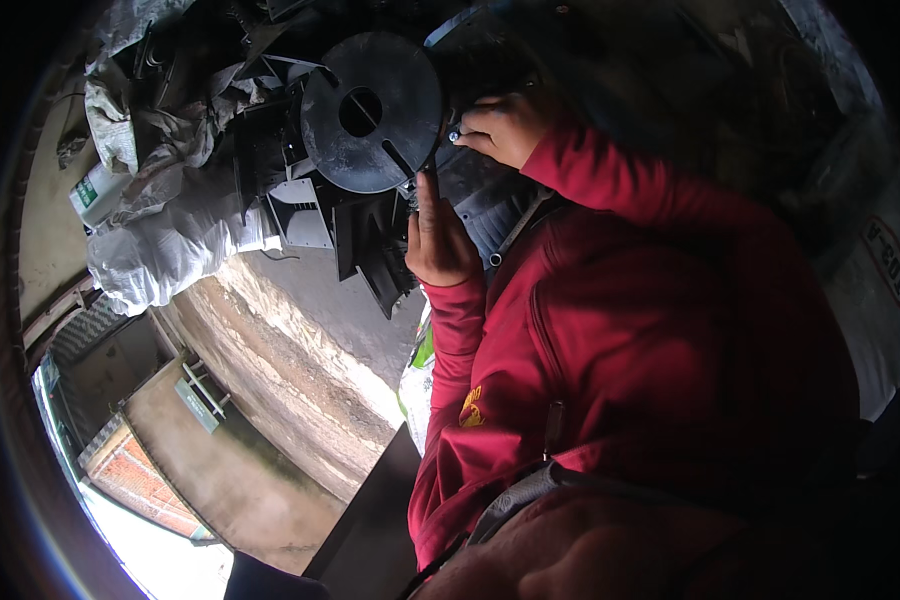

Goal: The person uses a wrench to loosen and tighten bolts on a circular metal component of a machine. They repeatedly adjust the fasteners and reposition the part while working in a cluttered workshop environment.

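Observation:
A round black disc [330,125] with a hole in its middle and narrow slots faces me. My left hand [442,245] is at its lower right rim, one finger stretched up against the edge and the other fingers curled, partly hidden. Small metal hardware [408,190] shows beside that fingertip. To the right of the disc, my right hand [515,125] pinches a small shiny bolt [454,136] between its fingertips, close to the rim. Below the right wrist lies a wrench [497,257], its ring end showing.
Several black angular metal parts [365,250] crowd beneath the disc, beside a grey-white bracket [300,215]. Plastic sacks [165,250] and a white container [95,195] stand at the left. A green-and-white bag [420,370] is near my left sleeve. The right side is dark.

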A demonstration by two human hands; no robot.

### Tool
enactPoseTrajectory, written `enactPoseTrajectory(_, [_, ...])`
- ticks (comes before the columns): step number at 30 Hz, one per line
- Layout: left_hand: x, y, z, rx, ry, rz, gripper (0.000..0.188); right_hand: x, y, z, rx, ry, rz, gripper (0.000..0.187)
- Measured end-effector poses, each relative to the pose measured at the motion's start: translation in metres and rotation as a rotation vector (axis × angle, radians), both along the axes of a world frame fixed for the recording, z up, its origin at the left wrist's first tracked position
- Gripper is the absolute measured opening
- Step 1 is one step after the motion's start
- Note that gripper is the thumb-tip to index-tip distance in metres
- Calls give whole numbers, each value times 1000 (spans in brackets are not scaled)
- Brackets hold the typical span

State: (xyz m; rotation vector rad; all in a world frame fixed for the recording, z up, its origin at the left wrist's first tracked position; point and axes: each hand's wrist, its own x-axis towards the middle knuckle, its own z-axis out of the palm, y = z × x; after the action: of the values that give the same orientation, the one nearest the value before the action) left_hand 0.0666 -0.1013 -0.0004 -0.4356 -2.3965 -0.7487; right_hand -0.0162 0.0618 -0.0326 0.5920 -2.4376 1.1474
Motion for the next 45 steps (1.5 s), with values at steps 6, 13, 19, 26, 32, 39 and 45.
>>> enactPoseTrajectory(6, [4,-10,-18,-117,-141,27,55,-2,1,8,20,13,25,15])
enactPoseTrajectory(13, [3,-2,-21,-97,-133,41,57,6,1,6,23,47,60,11])
enactPoseTrajectory(19, [-2,0,-1,13,-40,-25,52,4,53,29,-224,144,123,38])
enactPoseTrajectory(26, [-1,1,8,62,-133,-86,51,-70,93,72,734,-485,304,116])
enactPoseTrajectory(32, [2,-8,0,64,-144,-87,49,-69,98,64,711,-509,300,112])
enactPoseTrajectory(39, [3,-1,-23,-123,-140,-24,56,-69,92,62,717,-542,308,109])
enactPoseTrajectory(45, [4,1,-8,50,-137,-73,55,-72,101,66,720,-514,296,108])
